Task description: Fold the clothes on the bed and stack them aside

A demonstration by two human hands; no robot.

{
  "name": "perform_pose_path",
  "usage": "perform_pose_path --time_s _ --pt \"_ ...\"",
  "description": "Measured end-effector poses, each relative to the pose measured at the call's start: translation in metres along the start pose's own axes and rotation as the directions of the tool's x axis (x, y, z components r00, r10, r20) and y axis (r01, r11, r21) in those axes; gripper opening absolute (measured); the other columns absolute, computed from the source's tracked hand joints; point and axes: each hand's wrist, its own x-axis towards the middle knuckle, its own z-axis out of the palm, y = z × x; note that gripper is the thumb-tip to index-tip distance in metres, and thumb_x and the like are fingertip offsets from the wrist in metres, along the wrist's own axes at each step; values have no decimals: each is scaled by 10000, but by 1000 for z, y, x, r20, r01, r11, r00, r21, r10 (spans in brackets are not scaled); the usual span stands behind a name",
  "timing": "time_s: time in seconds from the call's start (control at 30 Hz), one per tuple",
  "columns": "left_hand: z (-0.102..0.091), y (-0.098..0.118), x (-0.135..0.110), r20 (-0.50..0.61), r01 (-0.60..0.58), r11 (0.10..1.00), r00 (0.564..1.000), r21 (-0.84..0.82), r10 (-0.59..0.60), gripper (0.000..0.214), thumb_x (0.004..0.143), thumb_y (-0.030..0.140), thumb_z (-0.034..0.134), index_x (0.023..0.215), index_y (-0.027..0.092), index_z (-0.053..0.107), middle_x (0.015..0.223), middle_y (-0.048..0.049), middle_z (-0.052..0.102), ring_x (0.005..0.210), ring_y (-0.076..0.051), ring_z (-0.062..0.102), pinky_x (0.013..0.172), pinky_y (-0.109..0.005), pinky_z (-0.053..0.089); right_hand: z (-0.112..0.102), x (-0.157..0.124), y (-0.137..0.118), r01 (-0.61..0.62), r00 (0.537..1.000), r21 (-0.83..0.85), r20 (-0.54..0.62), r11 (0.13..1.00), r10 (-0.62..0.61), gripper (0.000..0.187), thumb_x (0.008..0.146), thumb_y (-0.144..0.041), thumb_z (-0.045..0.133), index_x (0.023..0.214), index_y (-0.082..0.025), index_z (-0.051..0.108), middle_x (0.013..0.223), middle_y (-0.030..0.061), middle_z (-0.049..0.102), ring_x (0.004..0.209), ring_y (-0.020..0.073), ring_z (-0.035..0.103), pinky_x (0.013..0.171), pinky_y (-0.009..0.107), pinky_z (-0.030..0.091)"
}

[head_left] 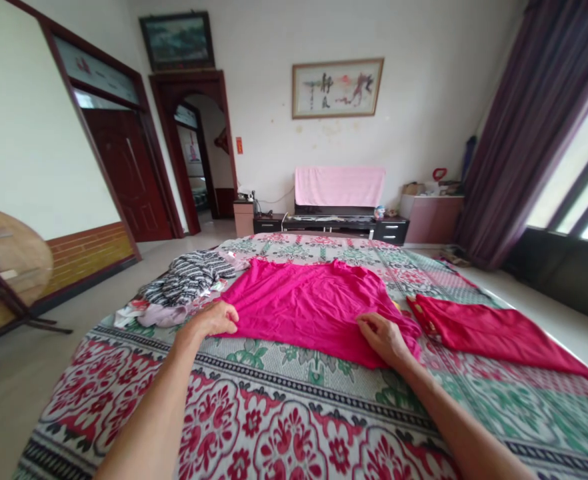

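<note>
A bright pink garment (309, 303) lies spread flat on the patterned bedspread (274, 413). My left hand (214, 320) pinches the garment's near left edge with the fingers curled. My right hand (381, 337) grips the near right part of the same garment, fingers closed on the cloth. Both arms reach forward over the bed.
A heap of striped and pale clothes (184, 283) lies left of the pink garment. A folded red garment (484, 330) lies to the right. Beyond the bed stand a low black cabinet (334, 227) with a pink cloth, a door at the left and purple curtains at the right.
</note>
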Motion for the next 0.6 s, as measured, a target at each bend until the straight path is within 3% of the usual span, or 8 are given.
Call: perform_pose_path --time_s 0.1,0.2,0.37,0.43,0.47,0.53,0.6 --pt "-5 -11 -10 63 -5 986 998 167 -6 306 482 123 643 747 238 745 723 10 686 705 -165 620 633 -227 433 -6 -1 -9 47 998 37 31 998 -48 256 789 -388 504 786 -196 673 825 75 708 768 216 637 720 319 485" --pt "-3 -15 -17 20 -45 975 999 216 42 287 516 117 619 745 239 741 773 3 689 766 -170 616 683 -229 430 -15 2 -17 73 994 52 80 996 -77 251 789 -378 517 774 -182 672 806 75 696 760 206 623 715 309 476" --pt "5 -22 -12 -30 -22 972 999 232 30 167 634 203 601 737 236 728 704 13 689 734 -159 618 658 -218 409 -39 8 -17 -2 995 15 96 1000 0 241 763 -377 548 745 -174 677 772 59 686 726 182 600 668 285 456" --pt "8 -26 -7 -53 -2 970 998 244 16 174 656 235 602 772 249 732 734 13 705 738 -162 623 651 -218 405 -51 8 -14 -49 980 -6 191 999 49 230 745 -368 566 697 -171 675 685 32 658 641 149 567 597 257 429" --pt "9 -27 -4 -64 12 969 998 248 4 179 660 245 604 785 255 732 750 12 711 741 -165 624 642 -218 402 -56 7 -12 -77 954 -14 288 997 78 221 734 -360 577 673 -171 673 629 15 633 585 129 538 550 241 404" --pt "10 -29 0 -86 44 967 996 252 -23 180 659 259 610 792 265 732 769 10 715 747 -174 626 622 -218 395 -64 3 -12 -128 853 -37 505 991 129 176 702 -332 609 662 -175 678 559 -13 591 507 100 480 485 220 355" --pt "10 -31 2 -95 56 966 995 253 -33 187 651 255 613 796 271 729 757 13 707 744 -178 625 609 -218 389 -68 -2 -15 -130 782 -70 605 989 146 129 646 -300 662 692 -184 693 588 -18 609 519 96 489 494 212 361"
